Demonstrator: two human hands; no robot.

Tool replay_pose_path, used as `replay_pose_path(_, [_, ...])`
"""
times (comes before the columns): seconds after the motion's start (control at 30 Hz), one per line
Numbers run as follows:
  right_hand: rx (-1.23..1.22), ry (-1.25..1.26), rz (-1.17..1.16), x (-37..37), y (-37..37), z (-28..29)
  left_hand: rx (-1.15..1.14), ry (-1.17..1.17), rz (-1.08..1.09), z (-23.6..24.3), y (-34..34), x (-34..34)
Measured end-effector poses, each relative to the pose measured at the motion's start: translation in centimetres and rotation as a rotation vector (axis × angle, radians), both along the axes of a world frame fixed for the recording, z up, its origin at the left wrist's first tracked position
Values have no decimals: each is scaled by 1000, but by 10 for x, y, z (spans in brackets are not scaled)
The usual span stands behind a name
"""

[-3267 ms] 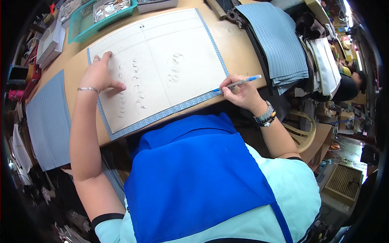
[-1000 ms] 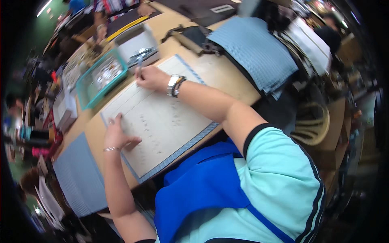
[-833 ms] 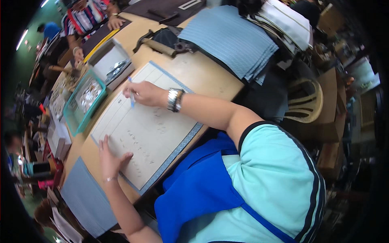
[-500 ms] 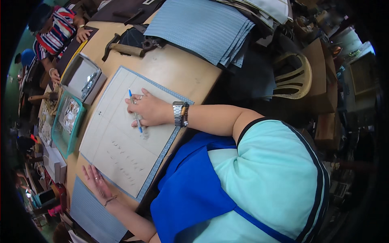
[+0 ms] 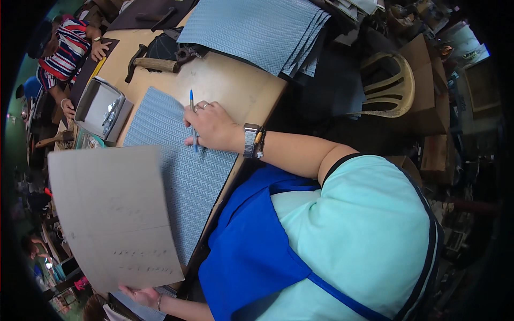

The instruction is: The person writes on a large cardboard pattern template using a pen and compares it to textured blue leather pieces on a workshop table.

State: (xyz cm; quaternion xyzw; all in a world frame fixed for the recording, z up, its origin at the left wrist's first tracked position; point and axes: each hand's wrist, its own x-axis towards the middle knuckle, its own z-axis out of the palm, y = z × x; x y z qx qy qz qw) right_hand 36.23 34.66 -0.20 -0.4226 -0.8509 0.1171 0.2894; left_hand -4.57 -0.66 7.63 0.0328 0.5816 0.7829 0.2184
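My left hand (image 5: pixel 140 295) grips the lower edge of a large beige cardboard sheet (image 5: pixel 115 214). The board is lifted and tilted over the table's left part, with faint handwriting on its face; some of my fingers are hidden behind it. Under and beside it lies a blue sheet with a woven herringbone pattern (image 5: pixel 195 182), partly covered by the board. Above this sheet, my right hand (image 5: pixel 217 125) is closed around a slim pen (image 5: pixel 191 97) with blue ends, held between thumb and fingers.
A hammer (image 5: pixel 155 65) and a dark cap lie on the far table (image 5: pixel 230 75). Blue patterned sheets (image 5: pixel 246 32) are stacked beyond. A grey box (image 5: pixel 93 109) with metal pieces stands left, near another person (image 5: pixel 64 53). At right is a plastic chair (image 5: pixel 391 88).
The cardboard sheet has come up off the blue patterned sheet and moved left, now in my left hand, which was open before. My right hand has risen slightly rightward with the pen.
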Motion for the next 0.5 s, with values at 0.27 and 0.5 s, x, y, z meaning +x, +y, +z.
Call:
replay_pose_path(0.27, [-115, 298, 202, -6, 20, 89, 176, -13, 188, -9, 2, 0])
replay_pose_path(0.5, [113, -2, -296, 136, 129, 330, 308, -233, 117, 1, -5, 8])
